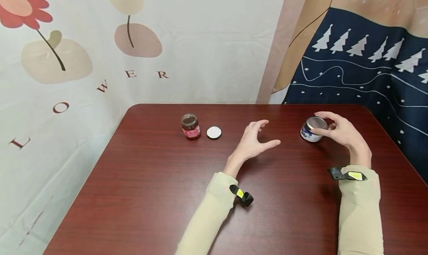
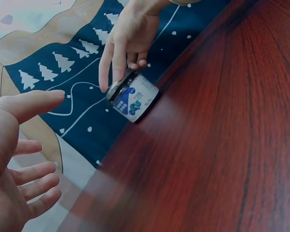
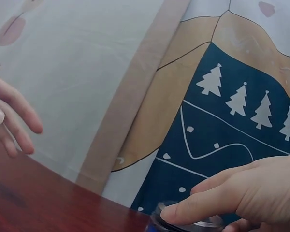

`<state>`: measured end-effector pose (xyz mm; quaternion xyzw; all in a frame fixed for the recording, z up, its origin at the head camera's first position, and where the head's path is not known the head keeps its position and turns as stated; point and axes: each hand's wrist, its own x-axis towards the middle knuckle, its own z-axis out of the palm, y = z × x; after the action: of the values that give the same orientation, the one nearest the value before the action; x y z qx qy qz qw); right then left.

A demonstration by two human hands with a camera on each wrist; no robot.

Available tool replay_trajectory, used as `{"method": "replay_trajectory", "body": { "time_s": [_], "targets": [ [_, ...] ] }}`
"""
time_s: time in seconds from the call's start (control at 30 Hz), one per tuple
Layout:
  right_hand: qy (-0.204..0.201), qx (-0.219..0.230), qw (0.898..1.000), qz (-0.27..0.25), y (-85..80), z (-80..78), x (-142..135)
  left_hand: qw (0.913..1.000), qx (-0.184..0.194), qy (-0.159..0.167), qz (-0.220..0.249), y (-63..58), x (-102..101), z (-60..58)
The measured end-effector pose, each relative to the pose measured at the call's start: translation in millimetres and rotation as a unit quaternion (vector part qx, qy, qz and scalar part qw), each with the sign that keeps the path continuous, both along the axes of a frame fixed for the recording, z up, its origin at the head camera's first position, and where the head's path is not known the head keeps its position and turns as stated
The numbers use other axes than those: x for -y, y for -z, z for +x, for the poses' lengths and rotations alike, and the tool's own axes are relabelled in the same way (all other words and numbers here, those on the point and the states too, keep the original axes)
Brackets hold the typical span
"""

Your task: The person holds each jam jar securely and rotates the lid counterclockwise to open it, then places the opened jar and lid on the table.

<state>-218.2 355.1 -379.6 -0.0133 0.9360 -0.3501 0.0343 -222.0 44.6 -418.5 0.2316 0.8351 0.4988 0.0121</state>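
At the right of the head view, my right hand (image 1: 347,134) grips a small jar (image 1: 309,134) near its top, thumb in front and fingers behind. The jar has a metallic lid and a blue-and-white label (image 2: 135,99), and it stands on the table. My left hand (image 1: 251,140) hovers left of that jar, thumb and fingers spread, holding nothing. Farther left stands an open glass jar (image 1: 191,127) with a pink label and dark contents. Beside it lies a round lid (image 1: 214,132), white side up.
A dark red wooden table (image 1: 160,188) carries everything. Behind it hangs a pale cloth (image 1: 207,62) printed with flowers and letters. A navy cloth (image 1: 351,73) with white trees hangs at the right edge. Each sleeve bears a strapped wrist camera.
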Motion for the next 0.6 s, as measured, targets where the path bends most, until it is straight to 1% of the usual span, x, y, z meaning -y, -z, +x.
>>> {"method": "replay_trajectory", "body": {
  "time_s": [0.2,0.43,0.6],
  "targets": [
    [-0.017,-0.007,1.0,0.001,1.3,-0.2,0.6,0.9999,0.013,0.005,-0.005,4.3,-5.0,-0.3],
    [-0.025,0.01,1.0,0.001,1.3,0.3,1.9,0.9994,0.03,0.013,-0.011,9.3,-10.4,0.0],
    [-0.032,0.009,0.999,-0.008,0.4,-0.1,2.8,0.999,0.038,0.015,-0.018,12.0,-16.1,-0.5]
  ]
}}
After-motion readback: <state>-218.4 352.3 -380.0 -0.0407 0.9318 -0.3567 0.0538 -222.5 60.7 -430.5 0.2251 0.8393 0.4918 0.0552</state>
